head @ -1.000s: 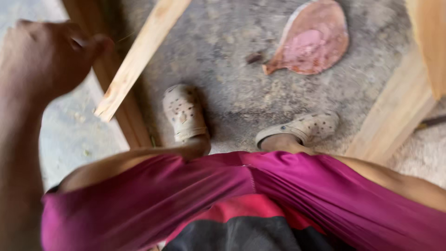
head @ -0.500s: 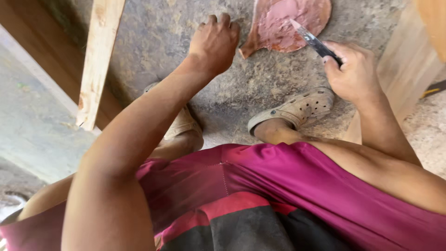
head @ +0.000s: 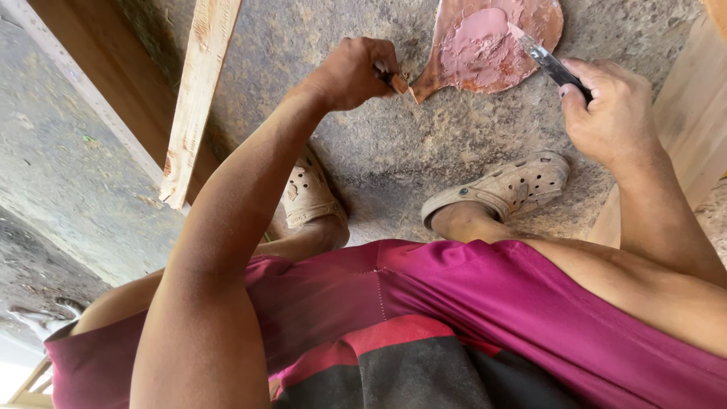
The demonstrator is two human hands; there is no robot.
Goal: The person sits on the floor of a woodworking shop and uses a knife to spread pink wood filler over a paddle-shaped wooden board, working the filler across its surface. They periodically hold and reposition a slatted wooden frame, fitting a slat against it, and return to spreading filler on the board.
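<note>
Pink paste (head: 477,42) covers the reddish-brown paddle-shaped board (head: 530,57) on mottled grey concrete (head: 394,144), near beige perforated clogs (head: 507,185), magenta shorts (head: 492,303) and a pale wooden plank (head: 198,91).

Paddle-shaped board (head: 485,53) flat on floor, pink putty (head: 471,42) heaped

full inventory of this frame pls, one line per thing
paddle-shaped board: 1, reddish-brown, on the ground at top, handle tip pinched by left hand
paste: 1 patch, pink, on the board
putty knife: 1, dark handle, blade on the paste
wooden plank: 1, pale, upper left
ground: grey, rough
clogs: 2, beige, on the feet
shorts: magenta, red and black
left hand: grips board handle
right hand: holds knife
</note>
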